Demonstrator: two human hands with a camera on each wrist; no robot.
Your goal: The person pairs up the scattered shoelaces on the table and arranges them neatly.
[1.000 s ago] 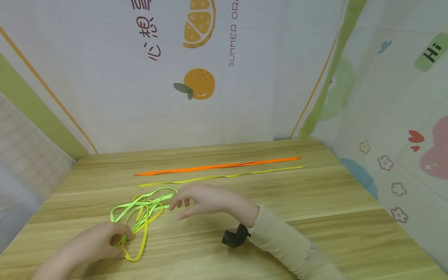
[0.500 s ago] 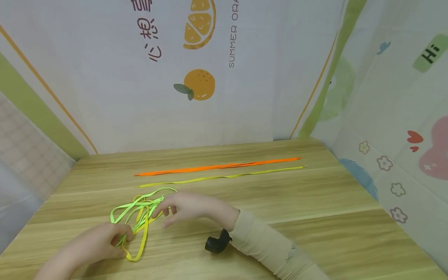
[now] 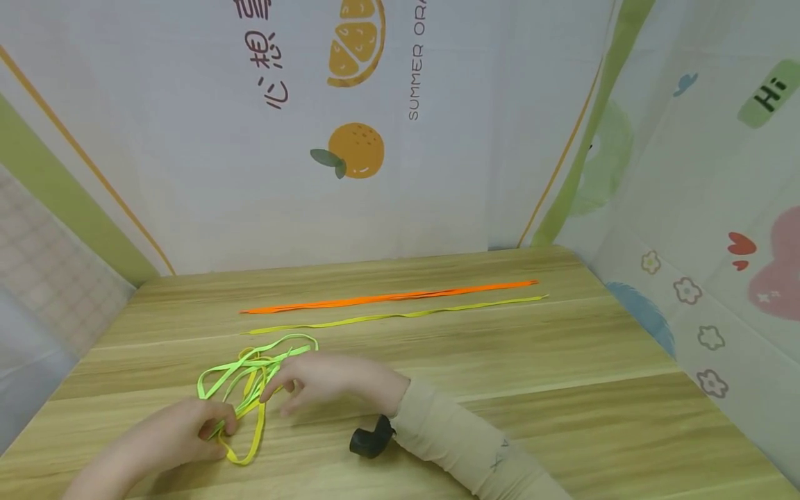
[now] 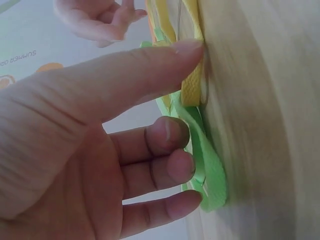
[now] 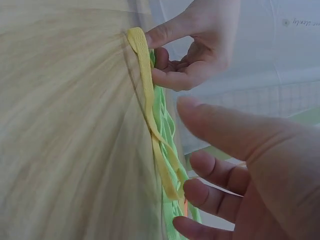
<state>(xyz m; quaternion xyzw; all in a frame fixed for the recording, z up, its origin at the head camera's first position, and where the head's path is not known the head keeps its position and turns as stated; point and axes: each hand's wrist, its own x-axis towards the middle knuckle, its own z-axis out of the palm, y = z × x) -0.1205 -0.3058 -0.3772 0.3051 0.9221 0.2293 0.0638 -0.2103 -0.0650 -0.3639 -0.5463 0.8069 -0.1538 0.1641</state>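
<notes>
A tangle of neon green shoelaces (image 3: 215,378) and a yellow shoelace (image 3: 257,434) lies on the table's left side. My left hand (image 3: 187,430) rests at the near end of the tangle, fingers curved and thumb apart from them. In the left wrist view its thumb (image 4: 185,52) overlaps the yellow shoelace, while the other fingertips are right at the green ones. My right hand (image 3: 325,382) hovers over the right side of the tangle, fingers loosely bent. The right wrist view shows nothing between its thumb and fingers (image 5: 205,192).
Behind the tangle, an orange shoelace (image 3: 362,301) and a separate yellow shoelace (image 3: 375,318) lie stretched side by side across the wooden table (image 3: 562,417). A black angled piece (image 3: 371,439) sits by the right sleeve. Printed white cloth (image 3: 437,194) stands behind the table.
My right hand has moved left and slightly nearer, over the tangle, and the black piece has shifted with that arm. My left hand has stayed almost still.
</notes>
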